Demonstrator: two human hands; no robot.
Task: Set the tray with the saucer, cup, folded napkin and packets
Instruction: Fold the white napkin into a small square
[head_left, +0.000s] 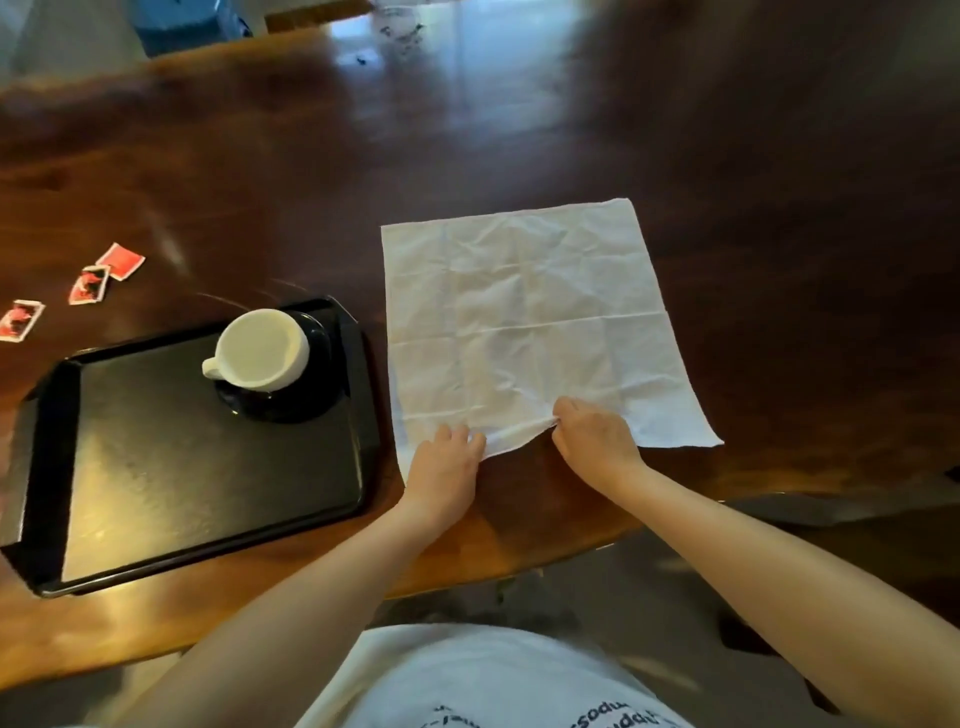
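A white cloth napkin (524, 322) lies spread flat and creased on the dark wooden table (519, 130), right of the tray. My left hand (444, 462) pinches its near edge, and my right hand (592, 434) pinches the same edge a little further right, lifting it into a small ridge. The black tray (156, 467) sits at the left. A white cup (260, 349) stands on a dark saucer (311, 400) in the tray's far right corner. Three red packets (122, 261) (89, 285) (20, 319) lie on the table beyond the tray's far left corner.
The table's near edge (519, 566) runs just below my hands, with the floor beneath it. A blue object (182, 26) stands past the table's far side at the top left.
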